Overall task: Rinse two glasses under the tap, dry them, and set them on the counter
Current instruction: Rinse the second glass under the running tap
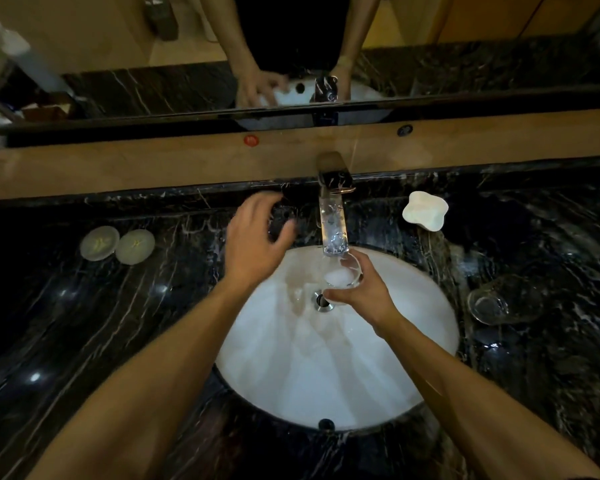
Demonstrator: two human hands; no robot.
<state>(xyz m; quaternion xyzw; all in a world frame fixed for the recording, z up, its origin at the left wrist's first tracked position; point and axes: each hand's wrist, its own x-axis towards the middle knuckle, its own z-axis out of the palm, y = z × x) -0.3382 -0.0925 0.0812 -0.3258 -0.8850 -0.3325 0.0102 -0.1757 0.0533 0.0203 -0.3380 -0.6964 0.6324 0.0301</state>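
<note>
My right hand (362, 292) grips a clear glass (343, 273) directly under the spout of the chrome tap (333, 220), over the white sink (326, 375). Foamy water sits in the glass. My left hand (257, 240) hovers over the counter's back edge, left of the tap, fingers spread and holding nothing. A second clear glass (499, 301) stands on the dark marble counter (118, 323), right of the sink.
Two round pale coasters (116, 243) lie on the counter at the left. A white wavy soap dish (425, 210) sits right of the tap. A wooden ledge and a mirror run along the back. The sink drain (323, 301) is just below the held glass.
</note>
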